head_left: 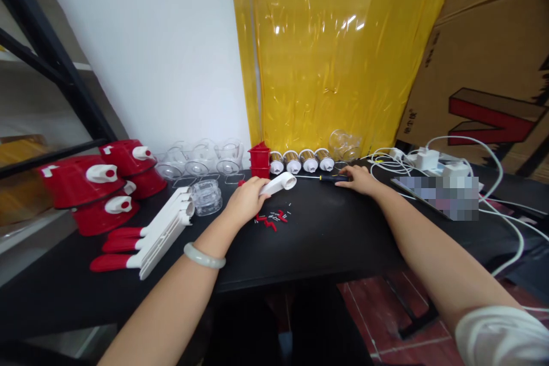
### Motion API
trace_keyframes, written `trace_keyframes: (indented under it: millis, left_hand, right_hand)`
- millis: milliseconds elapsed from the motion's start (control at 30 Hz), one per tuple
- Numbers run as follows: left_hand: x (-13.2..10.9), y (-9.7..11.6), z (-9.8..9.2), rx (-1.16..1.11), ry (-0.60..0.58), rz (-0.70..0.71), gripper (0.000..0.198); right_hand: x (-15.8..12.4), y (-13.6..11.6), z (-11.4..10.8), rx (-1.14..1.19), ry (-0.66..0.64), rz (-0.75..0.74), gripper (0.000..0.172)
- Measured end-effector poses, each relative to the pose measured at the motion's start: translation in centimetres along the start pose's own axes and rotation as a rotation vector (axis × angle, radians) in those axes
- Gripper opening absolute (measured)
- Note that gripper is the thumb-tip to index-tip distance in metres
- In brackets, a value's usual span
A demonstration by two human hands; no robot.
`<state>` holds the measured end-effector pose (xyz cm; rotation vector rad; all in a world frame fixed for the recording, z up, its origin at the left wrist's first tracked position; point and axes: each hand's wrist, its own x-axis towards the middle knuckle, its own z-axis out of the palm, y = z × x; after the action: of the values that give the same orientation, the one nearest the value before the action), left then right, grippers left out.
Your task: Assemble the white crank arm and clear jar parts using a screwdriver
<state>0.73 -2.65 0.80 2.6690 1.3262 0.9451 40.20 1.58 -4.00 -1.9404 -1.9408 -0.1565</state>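
Note:
My left hand (247, 201) is closed around a white plastic handle with a round ring end (283, 183), held over the black table. At the right, the fingers of my right hand (358, 179) are bent over the dark grip of a screwdriver (329, 178), whose shaft points left. Below the white handle lie small red plastic parts (270, 224) and loose screws (274, 216). Just behind it stands a stack of red bins (259, 161). Several drum-shaped cylinders with white ends (309, 161) line up behind the screwdriver.
Red housings with white spouts (86, 189) are stacked at the left, beside white handles with red grips (165, 234). Clear plastic bowls (197, 163) and stacked clear cups (206, 197) stand near the wall. A tablet (433, 197), white chargers (426, 158) and looping cables occupy the right.

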Motion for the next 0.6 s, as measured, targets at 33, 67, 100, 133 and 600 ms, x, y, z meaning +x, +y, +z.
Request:
trace_keyframes:
  millis: [33, 67, 100, 133, 600]
  left_hand:
    - [0.0, -0.1, 0.0, 0.014, -0.005, 0.001, 0.032]
    - [0.0, -0.1, 0.0, 0.035, -0.020, -0.006, 0.034]
    - [0.1, -0.2, 0.1, 0.062, -0.045, -0.018, 0.035]
    - [0.1, -0.2, 0.0, 0.093, -0.078, -0.029, 0.036]
    - [0.2, -0.7, 0.0, 0.247, -0.241, -0.107, 0.042]
  right_hand:
    - [0.1, 0.3, 0.1, 0.022, -0.025, -0.005, 0.043]
    - [0.2, 0.5, 0.2, 0.055, -0.049, -0.011, 0.040]
    - [0.3, 0.7, 0.2, 0.092, -0.063, -0.022, 0.037]
    - [0.4, 0.9, 0.2, 0.128, -0.062, -0.035, 0.033]
    - [0.1, -0.7, -0.3, 0.965, -0.005, 0.156, 0.025]
